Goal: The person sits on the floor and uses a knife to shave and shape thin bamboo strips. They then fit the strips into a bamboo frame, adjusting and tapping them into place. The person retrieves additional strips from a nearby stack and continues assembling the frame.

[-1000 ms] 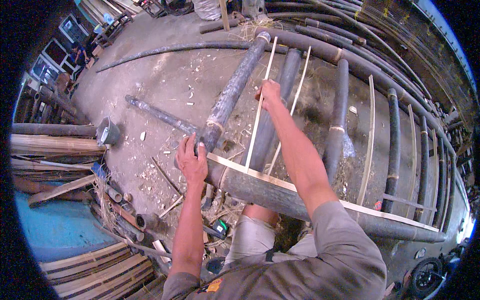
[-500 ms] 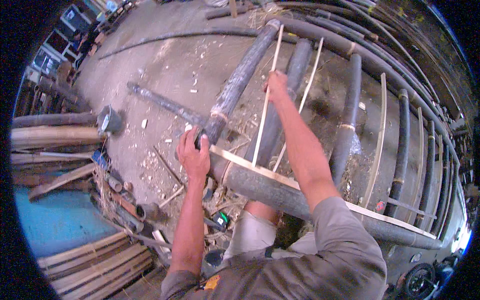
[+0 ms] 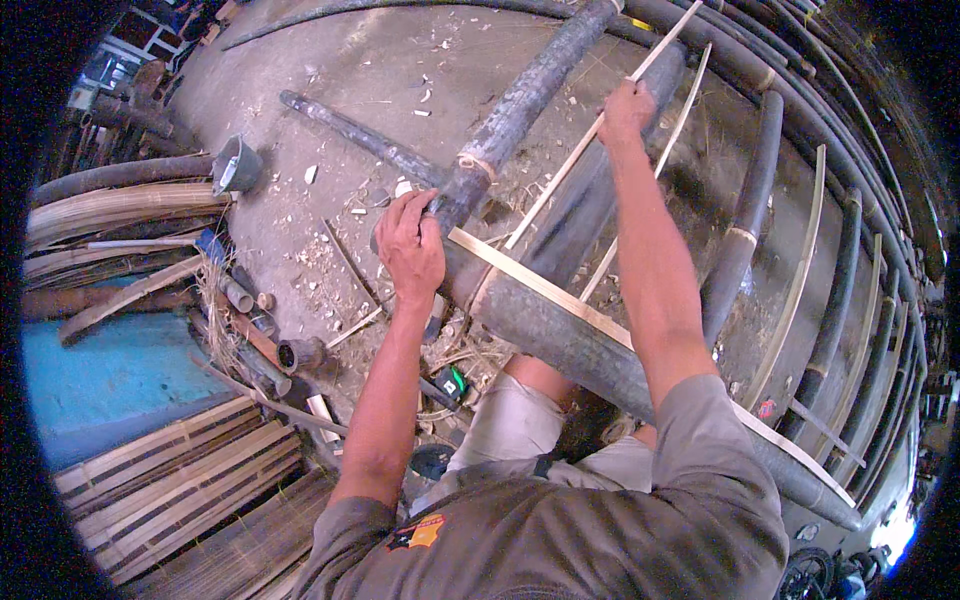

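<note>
Your right hand (image 3: pixel 626 112) is closed around the thin strip (image 3: pixel 570 170), whose long axis runs away up-right from the thick pole (image 3: pixel 560 335), while your left hand (image 3: pixel 410 245), nearer you, curls over that pole's end.

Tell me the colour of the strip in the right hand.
Pale yellow-tan bamboo strip, clearest in the head view.
</note>
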The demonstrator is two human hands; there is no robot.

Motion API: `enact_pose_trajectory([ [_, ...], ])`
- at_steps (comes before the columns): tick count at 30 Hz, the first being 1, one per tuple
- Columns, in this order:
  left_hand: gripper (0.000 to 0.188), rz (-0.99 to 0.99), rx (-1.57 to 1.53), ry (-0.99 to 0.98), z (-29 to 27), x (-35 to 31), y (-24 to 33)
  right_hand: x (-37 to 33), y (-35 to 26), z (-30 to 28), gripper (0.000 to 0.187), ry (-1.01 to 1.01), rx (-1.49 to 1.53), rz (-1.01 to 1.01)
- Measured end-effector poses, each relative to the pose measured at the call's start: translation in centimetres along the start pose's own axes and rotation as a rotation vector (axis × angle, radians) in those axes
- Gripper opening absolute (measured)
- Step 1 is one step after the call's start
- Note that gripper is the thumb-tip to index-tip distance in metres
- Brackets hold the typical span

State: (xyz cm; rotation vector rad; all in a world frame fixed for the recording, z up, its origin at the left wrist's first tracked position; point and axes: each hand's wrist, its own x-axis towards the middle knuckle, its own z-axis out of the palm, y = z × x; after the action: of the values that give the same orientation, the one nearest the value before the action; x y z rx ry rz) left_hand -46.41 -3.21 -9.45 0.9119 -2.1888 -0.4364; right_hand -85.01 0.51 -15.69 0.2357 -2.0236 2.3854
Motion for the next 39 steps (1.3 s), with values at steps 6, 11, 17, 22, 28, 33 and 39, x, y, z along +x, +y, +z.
enact_pose_trajectory([
  [6, 0.033, -0.021, 0.014, 0.029, 0.0, -0.3, -0.5, -5.3, 0.6, 4.2, 0.014, 0.122, 0.248, 0.269],
  [11, 0.033, -0.010, 0.001, 0.003, 0.1, 0.2, 0.1, -5.3, -1.1, 4.3, 0.029, 0.096, 0.193, 0.334],
  [17, 0.031, 0.017, 0.004, -0.005, -0.3, 0.0, 0.1, -6.1, 0.2, 5.8, 0.027, 0.082, 0.154, 0.354],
  [22, 0.028, 0.068, -0.015, -0.044, 0.4, 0.6, 0.6, -2.9, 6.2, 6.0, 0.017, 0.155, 0.149, 0.159],
  [28, 0.023, 0.053, 0.075, -0.067, -0.2, 0.3, 1.0, -4.7, 3.7, 7.8, 0.036, 0.107, -0.098, 0.231],
  [33, 0.024, 0.014, 0.079, -0.082, -0.4, 0.3, 1.1, -6.6, 0.7, 7.8, 0.036, 0.107, -0.140, 0.173],
  [39, 0.024, 0.013, 0.079, -0.108, -0.6, 0.5, 2.0, -6.1, 1.1, 8.5, 0.035, 0.169, -0.188, 0.136],
])
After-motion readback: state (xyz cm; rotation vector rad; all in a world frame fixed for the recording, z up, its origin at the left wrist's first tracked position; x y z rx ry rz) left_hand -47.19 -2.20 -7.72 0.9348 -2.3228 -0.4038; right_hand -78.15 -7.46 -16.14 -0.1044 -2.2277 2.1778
